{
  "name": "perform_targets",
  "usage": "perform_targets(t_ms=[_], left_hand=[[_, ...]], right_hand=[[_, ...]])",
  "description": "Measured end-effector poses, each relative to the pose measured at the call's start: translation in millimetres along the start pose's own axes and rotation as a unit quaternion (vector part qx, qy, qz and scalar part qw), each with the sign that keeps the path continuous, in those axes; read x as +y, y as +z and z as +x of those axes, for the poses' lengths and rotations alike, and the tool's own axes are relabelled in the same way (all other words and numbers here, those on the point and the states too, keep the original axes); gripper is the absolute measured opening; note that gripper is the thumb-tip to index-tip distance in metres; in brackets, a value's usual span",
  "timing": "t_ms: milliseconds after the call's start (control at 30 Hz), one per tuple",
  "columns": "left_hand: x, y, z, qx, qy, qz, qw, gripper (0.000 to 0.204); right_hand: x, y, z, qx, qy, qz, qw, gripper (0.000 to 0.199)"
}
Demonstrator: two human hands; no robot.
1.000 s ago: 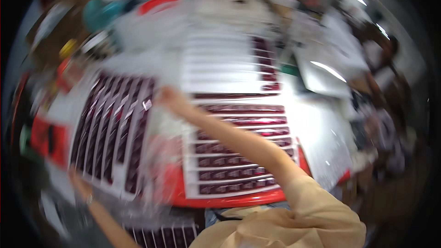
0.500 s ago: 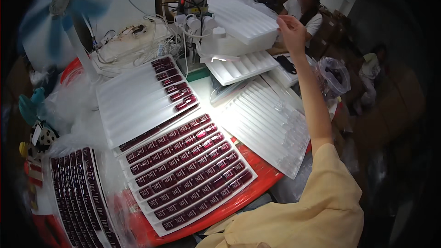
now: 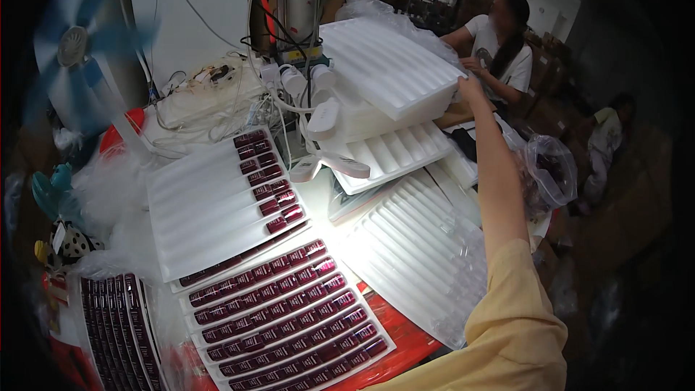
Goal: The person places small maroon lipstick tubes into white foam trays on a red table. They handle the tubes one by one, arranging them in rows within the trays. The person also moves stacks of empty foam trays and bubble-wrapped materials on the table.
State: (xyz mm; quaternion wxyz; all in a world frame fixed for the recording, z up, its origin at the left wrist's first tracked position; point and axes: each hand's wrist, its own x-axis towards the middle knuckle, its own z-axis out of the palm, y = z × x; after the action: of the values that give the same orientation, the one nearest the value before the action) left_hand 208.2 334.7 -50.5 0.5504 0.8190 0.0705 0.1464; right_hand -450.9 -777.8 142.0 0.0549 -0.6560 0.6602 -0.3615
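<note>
My right arm stretches across the right side to a white ribbed plastic tray (image 3: 384, 58) at the back. My right hand (image 3: 470, 88) is closed on the tray's near right corner, thumb and fingers pinching the edge. This tray rests on a stack of similar white trays (image 3: 362, 117). Just below lies another white grooved tray (image 3: 398, 156), slightly tilted. My left hand is out of view. In front stands a white tray (image 3: 190, 333) with rows of small dark-red labelled cylinders (image 3: 279, 289). Behind it, another white tray (image 3: 195, 210) has dark-red cylinders only along its right side.
A tray of clear plastic pieces (image 3: 420, 246) lies right of centre, beside a white lamp (image 3: 329, 163) and tangled cables. A blue fan (image 3: 72, 47) spins at far left. More dark-red cylinders (image 3: 119, 326) stand lower left. A person (image 3: 503, 43) sits beyond the stack; a plastic bag (image 3: 554, 166) is at right.
My right hand has come down from above the stack's corner onto the top tray's edge and closed there. The head view has shifted, so the table appears lower.
</note>
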Motion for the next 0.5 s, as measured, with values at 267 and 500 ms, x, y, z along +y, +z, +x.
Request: perform_targets(t_ms=[267,500], left_hand=[[7,2,-8,0.027,-0.017,0.017,0.999,0.061],[7,11,-11,0.032,-0.031,0.028,0.999,0.059]], right_hand=[[-31,-8,-10,0.052,-0.03,-0.019,0.998,0.048],[-88,-32,-52,0.3,-0.224,0.022,0.927,0.04]])
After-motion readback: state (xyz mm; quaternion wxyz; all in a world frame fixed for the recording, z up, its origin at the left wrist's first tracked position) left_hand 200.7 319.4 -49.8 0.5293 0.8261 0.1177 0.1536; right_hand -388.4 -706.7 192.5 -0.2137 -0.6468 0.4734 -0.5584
